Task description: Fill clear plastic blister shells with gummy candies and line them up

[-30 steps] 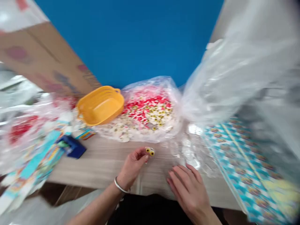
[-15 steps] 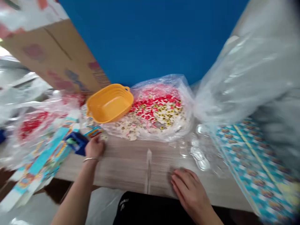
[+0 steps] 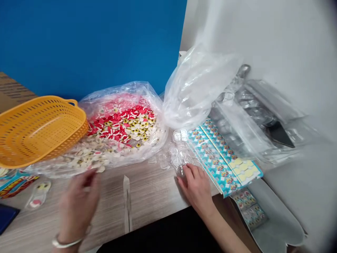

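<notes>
My left hand (image 3: 79,205), blurred and wearing a metal bangle (image 3: 67,242), hangs over the wooden tabletop (image 3: 151,196) and holds nothing I can make out. My right hand (image 3: 196,188) rests on the table, its fingers around a transparent plastic blister (image 3: 181,170), with several more lying close by. A plastic bag of red, white and yellow flat pieces (image 3: 121,126) lies beyond my hands. Left of my left hand sits a white oval piece with yellow eyes and a red patch (image 3: 39,194).
An orange slotted basket (image 3: 39,130) rests on the bag's left edge. Printed blue sticker sheets (image 3: 221,158) lie to the right, below a transparent bag (image 3: 195,91) and a stack of plastic trays (image 3: 247,116). A white strip (image 3: 127,203) lies on the table.
The view has swung right and lowered. My left hand has moved off the colourful card and no longer shows the eyed piece. My right hand has moved onto the transparent blisters.
</notes>
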The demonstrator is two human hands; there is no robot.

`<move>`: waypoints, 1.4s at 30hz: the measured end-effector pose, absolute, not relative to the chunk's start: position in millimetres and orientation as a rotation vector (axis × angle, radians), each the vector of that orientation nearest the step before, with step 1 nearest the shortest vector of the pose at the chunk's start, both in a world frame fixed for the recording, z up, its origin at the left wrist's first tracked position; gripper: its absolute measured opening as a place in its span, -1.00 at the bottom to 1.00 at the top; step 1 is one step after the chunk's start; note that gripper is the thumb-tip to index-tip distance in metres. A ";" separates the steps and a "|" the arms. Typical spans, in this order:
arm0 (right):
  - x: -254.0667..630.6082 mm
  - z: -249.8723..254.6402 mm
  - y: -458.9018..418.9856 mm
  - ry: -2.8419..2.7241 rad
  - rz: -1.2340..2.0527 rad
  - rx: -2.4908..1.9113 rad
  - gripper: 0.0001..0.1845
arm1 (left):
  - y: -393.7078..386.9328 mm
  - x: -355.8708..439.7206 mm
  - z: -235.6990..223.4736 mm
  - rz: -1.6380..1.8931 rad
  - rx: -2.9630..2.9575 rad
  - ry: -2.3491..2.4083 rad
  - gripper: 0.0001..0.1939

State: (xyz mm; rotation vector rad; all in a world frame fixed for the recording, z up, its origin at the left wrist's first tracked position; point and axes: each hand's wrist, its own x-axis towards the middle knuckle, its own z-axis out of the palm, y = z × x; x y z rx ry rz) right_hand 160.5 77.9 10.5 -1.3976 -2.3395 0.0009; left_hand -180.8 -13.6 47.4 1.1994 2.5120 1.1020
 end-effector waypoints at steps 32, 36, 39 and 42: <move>13.8 59.1 191.2 -2.358 0.717 -1.030 -0.79 | 92.4 -131.1 52.7 1.654 0.031 1.309 -0.62; -26.6 43.8 220.0 -2.726 0.482 -1.008 -0.83 | 98.5 -141.6 47.6 1.636 -0.023 1.309 -0.55; -43.4 35.1 223.6 -2.870 0.339 -1.021 -0.84 | 99.2 -141.5 40.2 1.619 -0.046 1.315 -0.54; -49.7 30.5 224.3 -2.922 0.274 -1.058 -0.87 | 99.0 -142.1 34.4 1.611 -0.044 1.318 -0.53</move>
